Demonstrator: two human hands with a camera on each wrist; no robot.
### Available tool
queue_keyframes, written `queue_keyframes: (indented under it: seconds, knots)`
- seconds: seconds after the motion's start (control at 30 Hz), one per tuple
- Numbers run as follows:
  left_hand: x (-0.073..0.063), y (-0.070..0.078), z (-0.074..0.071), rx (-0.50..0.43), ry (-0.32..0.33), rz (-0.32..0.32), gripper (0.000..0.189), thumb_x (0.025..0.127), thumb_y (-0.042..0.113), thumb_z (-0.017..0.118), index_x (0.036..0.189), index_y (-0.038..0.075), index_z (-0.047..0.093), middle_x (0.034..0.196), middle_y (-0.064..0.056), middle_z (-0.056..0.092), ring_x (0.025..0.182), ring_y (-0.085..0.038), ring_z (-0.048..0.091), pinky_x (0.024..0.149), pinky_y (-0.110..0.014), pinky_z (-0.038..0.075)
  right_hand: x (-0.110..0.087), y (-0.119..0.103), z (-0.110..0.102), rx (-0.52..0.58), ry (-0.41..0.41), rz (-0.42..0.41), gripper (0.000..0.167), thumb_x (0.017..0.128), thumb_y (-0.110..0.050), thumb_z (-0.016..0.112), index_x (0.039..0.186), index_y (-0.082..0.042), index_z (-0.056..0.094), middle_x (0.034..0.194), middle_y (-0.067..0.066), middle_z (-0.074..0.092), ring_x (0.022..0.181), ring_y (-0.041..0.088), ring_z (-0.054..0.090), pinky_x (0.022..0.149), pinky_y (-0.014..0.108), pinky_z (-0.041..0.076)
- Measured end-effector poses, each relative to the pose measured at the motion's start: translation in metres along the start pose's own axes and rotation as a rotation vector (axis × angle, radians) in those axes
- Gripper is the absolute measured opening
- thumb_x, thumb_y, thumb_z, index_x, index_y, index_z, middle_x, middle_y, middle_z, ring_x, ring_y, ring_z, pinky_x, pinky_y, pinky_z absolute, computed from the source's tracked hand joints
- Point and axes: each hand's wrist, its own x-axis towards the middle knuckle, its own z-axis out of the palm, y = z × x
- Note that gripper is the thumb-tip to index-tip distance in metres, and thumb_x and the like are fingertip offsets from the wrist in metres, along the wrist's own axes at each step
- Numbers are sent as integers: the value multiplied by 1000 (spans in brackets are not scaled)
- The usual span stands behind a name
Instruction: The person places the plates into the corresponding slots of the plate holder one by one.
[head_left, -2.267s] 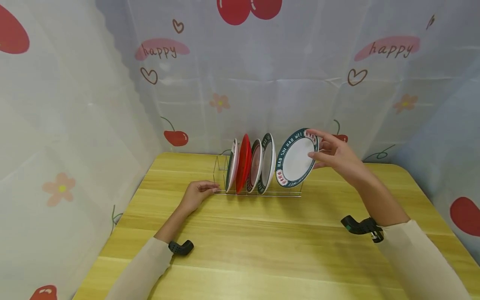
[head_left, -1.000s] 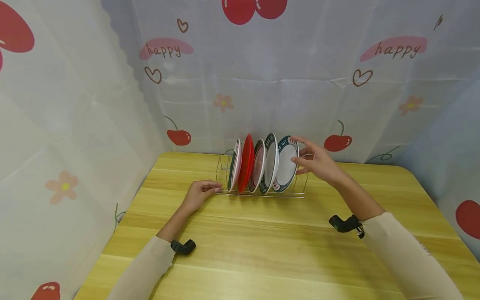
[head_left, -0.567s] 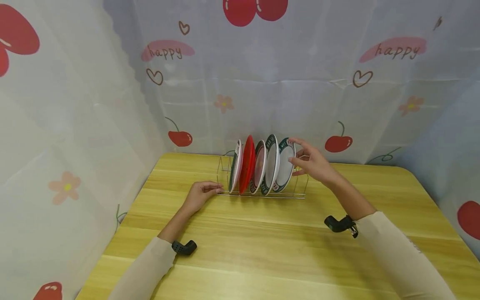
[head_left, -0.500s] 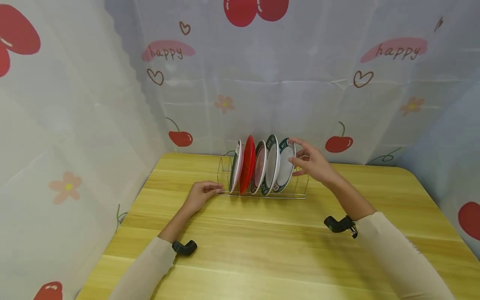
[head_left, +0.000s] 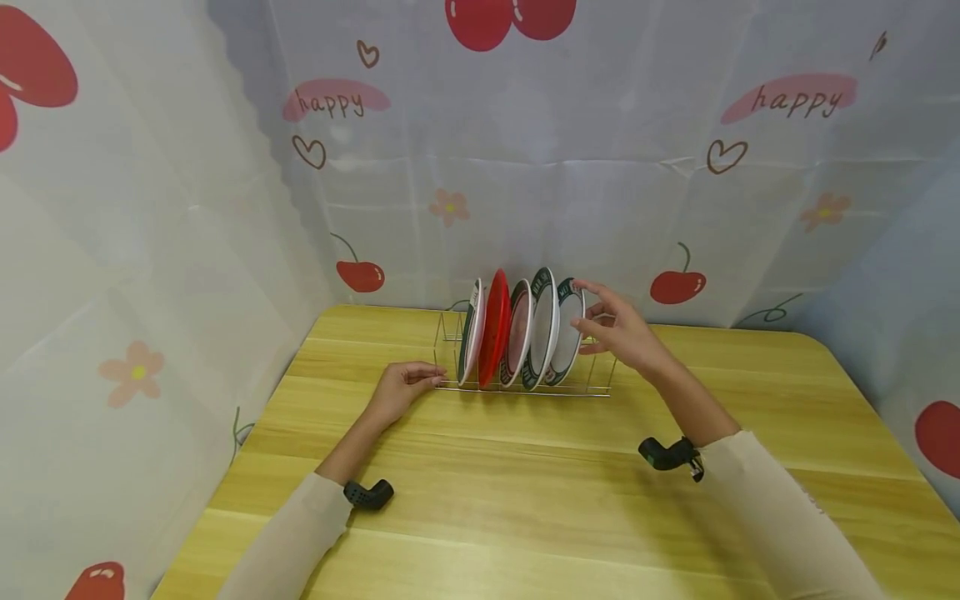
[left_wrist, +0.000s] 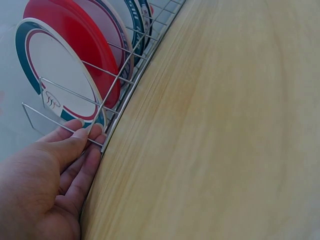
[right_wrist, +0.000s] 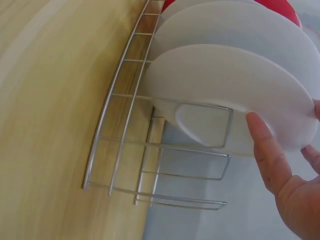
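Note:
My right hand [head_left: 618, 332] holds the right side of a white plate [head_left: 567, 340] with a dark green lettered rim, standing steeply in the wire dish rack [head_left: 555, 394]. In the right wrist view, fingers [right_wrist: 272, 157] touch the pale back of this plate [right_wrist: 215, 75], whose lower edge is between the wires. At the rack's left end, my left hand [head_left: 397, 393] grips the frame; in the left wrist view, thumb and fingers [left_wrist: 72, 145] pinch its corner wire beside the leftmost plate [left_wrist: 60, 70], white with a green and red rim.
Between the outer plates stand a red plate [head_left: 492, 329], a pinkish plate [head_left: 517, 335] and another green-rimmed plate [head_left: 542, 329]. The rack sits near the back of a wooden table [head_left: 480, 500], before a printed curtain [head_left: 525, 200].
The right hand has brought the lettered plate leftward from beside the rack into it, turning it more edge-on beside the other plates. The left hand stays on the rack's left end.

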Motion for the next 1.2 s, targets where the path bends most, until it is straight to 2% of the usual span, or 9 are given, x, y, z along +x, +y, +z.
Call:
queue_keyframes:
  seconds: [0.23, 0.37, 0.5, 0.6, 0.77, 0.9, 1.07, 1.13, 1.2]
  knots:
    - [-1, 2, 0, 9, -2, 13, 19, 94, 6, 72, 111, -1, 76, 109, -14, 76, 98, -23, 74, 83, -28, 60, -10, 8, 8, -6, 50, -38, 69, 99, -19, 68, 159, -25, 35, 106, 24, 49, 85, 45, 58, 78, 56, 60]
    - [0, 1, 1, 3, -4, 11, 19, 94, 5, 72, 111, 0, 76, 109, -13, 76, 99, -23, 74, 84, -28, 60, -15, 11, 8, 3, 73, -37, 69, 99, -21, 68, 160, -26, 34, 110, 25, 51, 89, 36, 64, 80, 55, 60]
    - [1, -2, 3, -7, -9, 10, 18, 94, 6, 72, 111, 0, 77, 108, -14, 76, 98, -24, 74, 84, -27, 60, -24, 13, 0, 17, 85, 13, 64, 101, -26, 67, 157, -15, 39, 119, 23, 57, 98, 26, 68, 84, 49, 60]
    - [2, -4, 5, -16, -16, 20, 19, 94, 5, 72, 111, -1, 76, 108, -16, 76, 98, -25, 74, 84, -28, 60, -35, 12, -10, 45, 115, 47, 55, 102, -27, 65, 151, -10, 48, 119, 19, 63, 101, 26, 68, 85, 42, 61]
    - [3, -2, 5, -46, 2, 8, 19, 94, 5, 72, 110, -4, 76, 106, -16, 76, 95, -20, 75, 82, -29, 61, -47, 8, -26, 92, 200, 41, 46, 102, -26, 63, 144, -7, 56, 117, 16, 67, 101, 25, 67, 84, 37, 62]
    - [3, 0, 1, -105, 25, -15, 21, 95, 5, 71, 112, -6, 74, 107, -18, 75, 94, -17, 75, 81, -30, 62, -51, 9, -34, 56, 235, 54, 47, 102, -29, 63, 143, -8, 57, 117, 10, 68, 100, 22, 66, 83, 33, 61]
    - [4, 7, -2, -190, 23, -14, 28, 97, 8, 69, 118, -9, 70, 112, -24, 72, 99, -23, 74, 85, -35, 61, -57, 21, -50, -53, 205, 114, 50, 104, -30, 59, 146, -4, 52, 112, 0, 68, 98, 19, 67, 84, 33, 61]
    - [4, 11, -2, -204, 26, -11, 29, 97, 9, 69, 120, -9, 69, 113, -25, 72, 100, -25, 74, 86, -36, 61, -59, 27, -56, -96, 153, 151, 51, 106, -28, 56, 148, -1, 49, 115, 5, 67, 99, 20, 68, 86, 36, 61]
    - [3, 14, -3, -211, 32, -9, 29, 97, 9, 69, 120, -10, 69, 113, -26, 71, 100, -26, 74, 85, -37, 61, -59, 33, -59, -112, 88, 190, 50, 107, -27, 54, 148, 2, 47, 120, 17, 65, 103, 25, 69, 89, 41, 60]
